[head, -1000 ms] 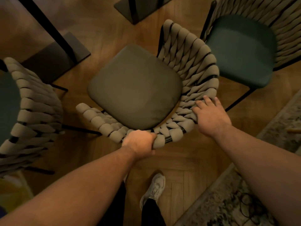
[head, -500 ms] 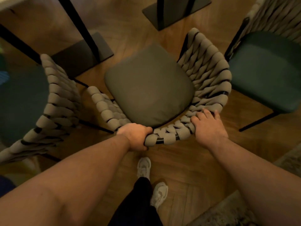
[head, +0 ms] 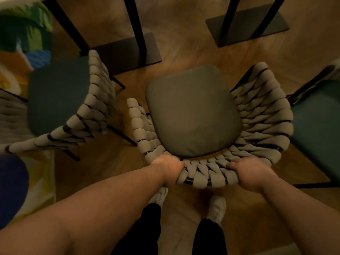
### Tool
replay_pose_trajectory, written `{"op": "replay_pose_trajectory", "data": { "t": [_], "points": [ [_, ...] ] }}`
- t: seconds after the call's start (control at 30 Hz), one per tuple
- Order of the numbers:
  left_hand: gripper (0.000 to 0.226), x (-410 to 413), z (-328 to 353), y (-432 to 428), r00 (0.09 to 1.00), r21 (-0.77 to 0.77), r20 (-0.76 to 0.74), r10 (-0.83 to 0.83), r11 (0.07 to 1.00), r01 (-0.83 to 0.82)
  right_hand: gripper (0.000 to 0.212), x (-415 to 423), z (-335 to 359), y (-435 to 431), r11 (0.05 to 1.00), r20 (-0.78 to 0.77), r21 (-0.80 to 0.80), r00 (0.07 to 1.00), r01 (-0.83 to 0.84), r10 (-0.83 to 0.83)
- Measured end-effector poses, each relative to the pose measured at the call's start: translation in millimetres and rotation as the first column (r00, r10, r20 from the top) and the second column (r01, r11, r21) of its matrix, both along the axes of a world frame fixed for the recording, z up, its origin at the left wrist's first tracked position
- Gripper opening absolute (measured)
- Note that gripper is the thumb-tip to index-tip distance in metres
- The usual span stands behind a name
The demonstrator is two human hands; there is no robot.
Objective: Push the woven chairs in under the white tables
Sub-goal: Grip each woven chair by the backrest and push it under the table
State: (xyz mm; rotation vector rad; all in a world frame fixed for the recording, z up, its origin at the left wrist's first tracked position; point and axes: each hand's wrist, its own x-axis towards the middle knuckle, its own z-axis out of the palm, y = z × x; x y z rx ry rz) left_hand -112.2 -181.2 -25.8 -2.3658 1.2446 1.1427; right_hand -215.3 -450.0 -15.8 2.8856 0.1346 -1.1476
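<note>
Firmly, the back rim of the woven chair point(head: 261, 115) is gripped by the left hand point(head: 170, 170) and right hand point(head: 252, 172), fingers curled round it.

The middle chair point(head: 257, 126) has a back of thick, soft, matt grey cloth cord wound on a dark, faintly glossy metal frame point(head: 189, 180); its seat cushion point(head: 193, 115) is smooth matt fabric. Beyond it, matt black metal table bases point(head: 128, 50) stand on a satin-sheen wood floor point(head: 184, 34)

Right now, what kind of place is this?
Likely a café or restaurant dining room: three matching woven chairs side by side, the middle chair, left chair and right chair, near black table bases on a wood floor.
</note>
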Motion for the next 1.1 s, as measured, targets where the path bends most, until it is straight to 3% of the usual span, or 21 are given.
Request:
{"op": "replay_pose_trajectory", "data": {
  "t": [0.1,0.23,0.27,0.37,0.43,0.67,0.93,1.1],
  "points": [
    [0.035,-21,5,-15,0.994,0.087,0.046,0.104,0.990,-0.108,0.050,13,8,-5,0.995,-0.098,0.084,0.993,-0.060,0.068],
    [0.061,-64,8,-44,0.972,-0.014,0.032,0.232,0.973,-0.232,0.071,13,14,-39,0.986,-0.116,0.050,0.980,-0.157,0.162],
    [0.062,-73,6,-52,0.965,-0.026,0.055,0.257,0.966,-0.256,0.069,10,13,-51,0.985,-0.090,0.019,0.981,-0.173,0.174],
    [0.026,-80,-5,-62,0.924,-0.087,0.138,0.357,0.934,-0.348,0.038,4,2,-76,0.985,0.036,-0.026,0.985,-0.169,0.170],
    [0.016,-79,-11,-58,0.923,-0.109,0.155,0.352,0.935,-0.338,0.033,6,-4,-77,0.982,0.042,-0.023,0.981,-0.190,0.191],
    [0.018,-27,-9,-24,0.899,-0.107,0.259,0.354,0.935,-0.337,0.019,43,-1,-43,0.970,0.127,0.053,0.965,-0.237,0.228],
    [0.038,55,-7,7,0.862,-0.049,0.332,0.384,0.919,-0.391,0.027,115,2,0,0.979,0.198,0.080,0.966,-0.187,0.168],
    [0.036,93,-8,16,0.837,-0.104,0.348,0.422,0.905,-0.413,0.026,159,0,11,0.980,0.214,0.047,0.961,-0.192,0.178]
  ]
}}
